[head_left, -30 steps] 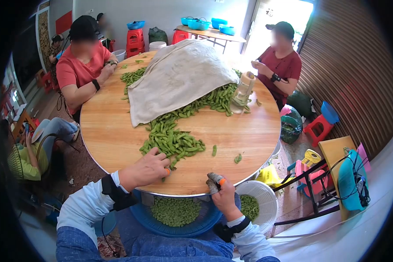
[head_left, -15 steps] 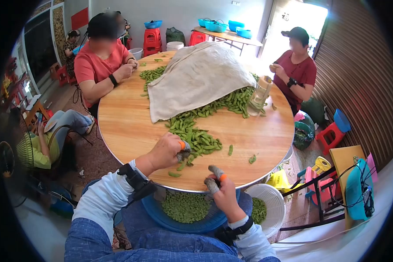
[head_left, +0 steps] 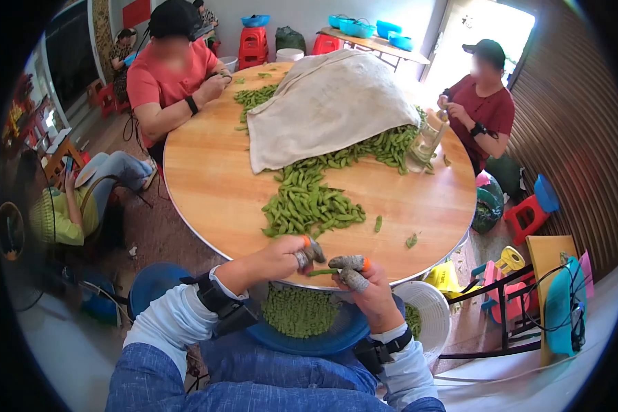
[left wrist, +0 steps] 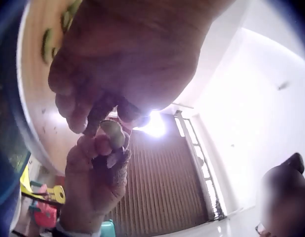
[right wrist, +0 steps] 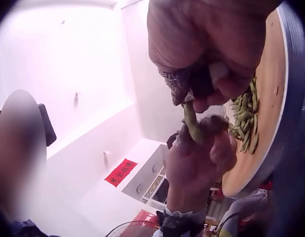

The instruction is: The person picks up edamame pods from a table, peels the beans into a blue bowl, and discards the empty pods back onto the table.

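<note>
A green edamame pod (head_left: pixel 322 272) bridges my two hands above the table's near edge. My right hand (head_left: pixel 379 296) pinches one end of the pod between thumb and finger. At the other end, the curled thumb and finger of my left hand (head_left: pixel 271 262) close about it. Worn grey covers with orange bands wrap the thumbs and forefingers. In the right wrist view the pod (right wrist: pixel 191 122) hangs from the right fingertips, overlapping the left hand. Unshelled pods (head_left: pixel 309 202) lie heaped just beyond. Shelled beans (head_left: pixel 299 312) fill a blue basin (head_left: pixel 347 338) below.
A pale cloth (head_left: pixel 336 103) covers the larger pod heap on the round wooden table (head_left: pixel 206 185). A clear bottle (head_left: pixel 424 147) stands beside it. A white basket (head_left: pixel 434 323) with pods sits at lower right. Two people in red tops work across the table.
My left hand has left the pod heap and come back toward the table's near edge, meeting the right hand. A pod now spans between them. The head view has shifted.
</note>
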`<state>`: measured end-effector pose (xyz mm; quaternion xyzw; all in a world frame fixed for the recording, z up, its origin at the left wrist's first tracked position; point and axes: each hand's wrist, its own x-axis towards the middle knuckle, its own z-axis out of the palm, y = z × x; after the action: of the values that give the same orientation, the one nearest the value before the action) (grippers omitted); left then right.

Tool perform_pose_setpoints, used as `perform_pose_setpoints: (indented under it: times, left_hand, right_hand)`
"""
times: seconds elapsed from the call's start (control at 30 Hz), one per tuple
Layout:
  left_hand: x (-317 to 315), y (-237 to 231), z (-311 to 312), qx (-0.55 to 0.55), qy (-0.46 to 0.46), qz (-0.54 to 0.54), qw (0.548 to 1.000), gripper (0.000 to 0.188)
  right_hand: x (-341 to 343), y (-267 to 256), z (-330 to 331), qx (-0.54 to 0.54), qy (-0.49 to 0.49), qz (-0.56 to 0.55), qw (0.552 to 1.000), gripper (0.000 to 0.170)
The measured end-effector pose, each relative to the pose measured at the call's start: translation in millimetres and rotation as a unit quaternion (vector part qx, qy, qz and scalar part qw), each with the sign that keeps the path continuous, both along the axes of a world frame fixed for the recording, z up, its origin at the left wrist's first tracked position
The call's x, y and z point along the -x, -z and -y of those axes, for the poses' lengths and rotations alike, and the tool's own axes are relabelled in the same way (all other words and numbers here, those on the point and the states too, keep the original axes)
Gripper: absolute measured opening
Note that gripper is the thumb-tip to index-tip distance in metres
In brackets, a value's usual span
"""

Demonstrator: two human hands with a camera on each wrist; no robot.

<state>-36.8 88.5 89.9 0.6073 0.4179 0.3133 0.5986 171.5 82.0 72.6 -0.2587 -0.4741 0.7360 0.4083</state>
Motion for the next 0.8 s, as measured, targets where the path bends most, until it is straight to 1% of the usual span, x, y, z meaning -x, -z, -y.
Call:
perform_pose_setpoints:
  times: [0.07, 0.1, 0.17, 0.2, 0.23, 0.33, 0.37, 0.47, 0.5, 0.57, 0.67, 0.8]
  left_hand:
    - [-2, -7, 15, 0.142, 0.088, -0.001, 0.986, 0.023]
    - [-5, -4, 22, 0.157, 0.104, 0.015, 0.982, 0.021]
    - [-11, 6, 34, 0.228, 0.102, 0.122, 0.961, 0.021]
    - [-13, 10, 39, 0.261, 0.1, 0.175, 0.944, 0.021]
    - [-16, 10, 43, 0.253, 0.075, 0.206, 0.942, 0.02]
    - [-20, 23, 54, 0.189, -0.009, 0.229, 0.955, 0.02]
    - [-22, 24, 56, 0.175, -0.021, 0.224, 0.959, 0.019]
    - [-26, 24, 65, 0.148, -0.054, 0.207, 0.966, 0.018]
    - [-29, 22, 67, 0.145, -0.062, 0.198, 0.967, 0.018]
    - [-31, 22, 69, 0.139, -0.063, 0.194, 0.969, 0.017]
    - [-32, 21, 71, 0.136, -0.046, 0.201, 0.969, 0.016]
    - [-31, 13, 71, 0.145, -0.041, 0.175, 0.973, 0.017]
  right_hand:
    - [-5, -2, 7, 0.027, -0.023, -0.007, 0.999, 0.02]
    - [-6, 1, 8, 0.013, -0.038, -0.006, 0.999, 0.021]
    - [-10, 6, 8, -0.016, -0.063, -0.005, 0.998, 0.023]
    - [-11, 6, 10, -0.026, -0.051, 0.017, 0.998, 0.023]
    - [-11, 3, 12, -0.036, -0.04, 0.039, 0.998, 0.024]
    - [-6, 1, 24, -0.034, 0.012, 0.082, 0.996, 0.023]
    - [-6, 1, 28, -0.029, 0.033, 0.093, 0.995, 0.022]
    - [-9, 0, 38, -0.011, -0.017, 0.108, 0.994, 0.021]
    - [-9, 2, 40, 0.004, -0.016, 0.099, 0.995, 0.021]
    - [-10, 6, 41, 0.032, -0.015, 0.08, 0.996, 0.021]
    - [-13, 11, 40, 0.035, -0.028, 0.081, 0.996, 0.022]
    - [-9, -1, 42, 0.019, -0.037, 0.094, 0.995, 0.022]
